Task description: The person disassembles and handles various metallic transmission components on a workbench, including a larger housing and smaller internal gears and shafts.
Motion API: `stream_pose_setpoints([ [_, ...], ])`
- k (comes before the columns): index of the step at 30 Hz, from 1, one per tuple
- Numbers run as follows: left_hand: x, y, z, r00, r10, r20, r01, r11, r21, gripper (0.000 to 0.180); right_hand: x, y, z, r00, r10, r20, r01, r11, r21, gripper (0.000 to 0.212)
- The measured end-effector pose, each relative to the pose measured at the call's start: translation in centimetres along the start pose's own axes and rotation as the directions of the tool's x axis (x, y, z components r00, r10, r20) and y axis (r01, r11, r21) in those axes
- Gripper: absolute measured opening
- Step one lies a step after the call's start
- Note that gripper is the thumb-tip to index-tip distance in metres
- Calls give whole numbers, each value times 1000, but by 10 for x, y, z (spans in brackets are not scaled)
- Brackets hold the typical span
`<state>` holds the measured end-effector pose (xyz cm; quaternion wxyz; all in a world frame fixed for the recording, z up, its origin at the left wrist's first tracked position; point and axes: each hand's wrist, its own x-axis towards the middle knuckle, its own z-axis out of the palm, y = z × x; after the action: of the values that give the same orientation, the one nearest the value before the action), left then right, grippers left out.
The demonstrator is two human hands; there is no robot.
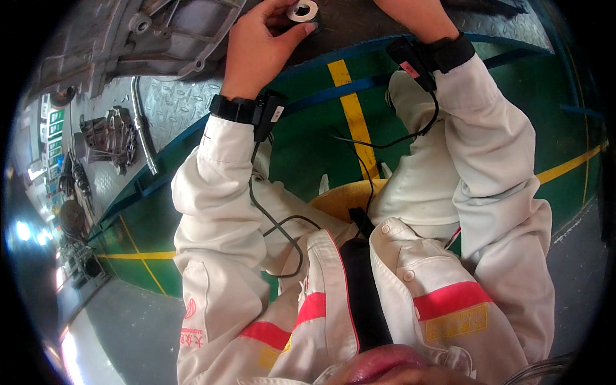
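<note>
Near the top edge, my left hand (pixel 260 51) has its thumb and fingers closed round a short steel socket (pixel 304 11). A dark hole shows in the socket's pale ring-shaped end. My right hand (pixel 420 16) reaches over the bench at the upper right. Its fingers lie beyond the top of the picture, so whatever they do is hidden. Left of my left hand lies a large grey cast-metal housing (pixel 186 38) with ribs and bolt holes.
A long steel wrench bar (pixel 142 125) lies on the tread-plate bench top (pixel 168 106). Beside it sits a rough metal part (pixel 110 138). The bench has a blue edge (pixel 308 96). Below, the green floor (pixel 314 119) carries yellow lines. Black cables (pixel 256 199) hang from both wrist straps.
</note>
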<state>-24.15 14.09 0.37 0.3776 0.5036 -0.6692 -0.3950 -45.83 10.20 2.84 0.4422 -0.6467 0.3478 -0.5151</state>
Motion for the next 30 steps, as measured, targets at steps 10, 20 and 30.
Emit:
stream_pose_setpoints([
  [10,1,-4,0,1000,14,19,-13,998,-57,37,-1,-4,1,1000,26,0,-26,999,-22,27],
  [20,3,4,-4,999,7,34,-9,999,47,37,-1,-3,2,999,37,2,-37,999,-5,27],
  [30,-4,10,-8,999,-2,45,-1,998,66,35,-4,-11,-1,997,70,17,-70,998,1,27],
])
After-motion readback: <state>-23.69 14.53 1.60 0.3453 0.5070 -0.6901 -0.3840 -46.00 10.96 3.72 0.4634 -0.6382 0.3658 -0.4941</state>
